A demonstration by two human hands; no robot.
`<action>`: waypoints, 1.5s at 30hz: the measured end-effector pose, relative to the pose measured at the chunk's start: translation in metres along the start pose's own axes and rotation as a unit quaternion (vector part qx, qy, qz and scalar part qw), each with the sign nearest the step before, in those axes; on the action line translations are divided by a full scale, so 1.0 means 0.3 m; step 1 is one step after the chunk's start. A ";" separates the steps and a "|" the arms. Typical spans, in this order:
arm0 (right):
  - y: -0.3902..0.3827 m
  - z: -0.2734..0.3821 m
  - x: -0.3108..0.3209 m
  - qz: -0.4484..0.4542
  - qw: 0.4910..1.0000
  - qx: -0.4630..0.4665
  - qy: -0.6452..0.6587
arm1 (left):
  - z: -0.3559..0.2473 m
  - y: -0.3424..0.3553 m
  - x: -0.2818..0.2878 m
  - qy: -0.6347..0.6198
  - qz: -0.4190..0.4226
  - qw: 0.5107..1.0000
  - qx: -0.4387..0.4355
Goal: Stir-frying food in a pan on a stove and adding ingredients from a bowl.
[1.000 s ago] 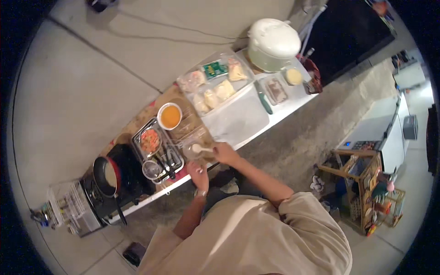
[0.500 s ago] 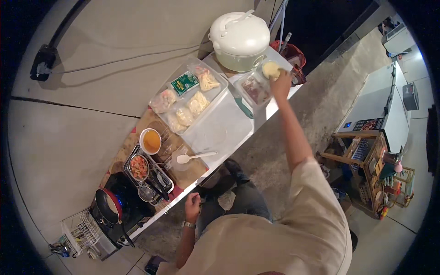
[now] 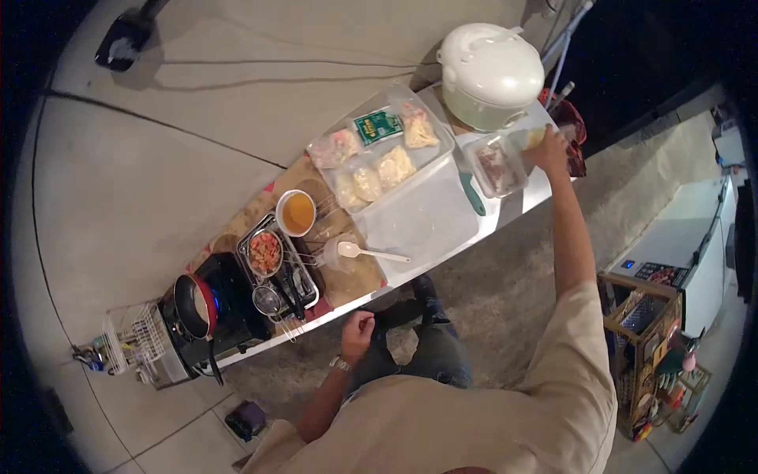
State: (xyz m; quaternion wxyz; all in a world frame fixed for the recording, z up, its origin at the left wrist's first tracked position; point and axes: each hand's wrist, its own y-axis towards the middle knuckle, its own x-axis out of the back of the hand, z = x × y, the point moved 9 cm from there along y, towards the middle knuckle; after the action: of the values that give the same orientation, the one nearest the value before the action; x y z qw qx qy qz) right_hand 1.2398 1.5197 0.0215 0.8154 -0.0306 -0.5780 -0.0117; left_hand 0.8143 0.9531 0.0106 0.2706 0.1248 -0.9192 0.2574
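My right hand (image 3: 550,152) reaches to the far right end of the table, its fingers bent over a small round tub with something pale yellow (image 3: 534,138) in it. The hand covers part of this tub. Next to it is a clear plastic box (image 3: 496,166) of dark reddish food. Near the table's front edge my left hand (image 3: 358,335) hangs with curled fingers and nothing visible in them. A green-handled utensil (image 3: 472,194) and a white spoon (image 3: 371,252) lie on the table between the hands.
A white rice cooker (image 3: 493,75) stands at the back right. A clear tray (image 3: 439,162) holds bagged foods and a green packet. Leftward are an orange-liquid bowl (image 3: 297,213), a strainer of chopped red food (image 3: 264,253), a small sieve (image 3: 267,299) and a pan (image 3: 195,306) on a black stove (image 3: 237,296).
The whole view has shifted, so the table sits further right. My right hand has come further over the yellow tub, hiding more of it. My left hand stays low with curled fingers.
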 end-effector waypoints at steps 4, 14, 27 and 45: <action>-0.317 0.207 0.210 -0.031 0.998 0.057 0.022 | -0.009 0.057 0.005 -0.034 -0.077 0.996 -0.010; -1.463 1.098 -0.030 0.384 0.847 0.333 0.157 | -0.165 0.102 -0.126 -0.729 0.167 0.663 0.010; -1.861 1.385 -0.440 0.319 0.846 0.392 0.169 | 0.363 -0.052 0.052 -0.835 -0.024 0.550 -0.003; -2.034 1.462 -0.447 0.299 0.827 0.472 0.058 | 0.521 -0.089 -0.018 -0.894 -0.053 0.444 0.021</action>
State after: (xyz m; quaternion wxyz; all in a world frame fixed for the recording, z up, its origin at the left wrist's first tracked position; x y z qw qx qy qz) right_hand 0.7489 0.9364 0.0620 0.7256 0.1872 -0.4276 0.5057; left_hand 0.7608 0.8468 -0.0942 -0.6912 0.3403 -0.6375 0.0079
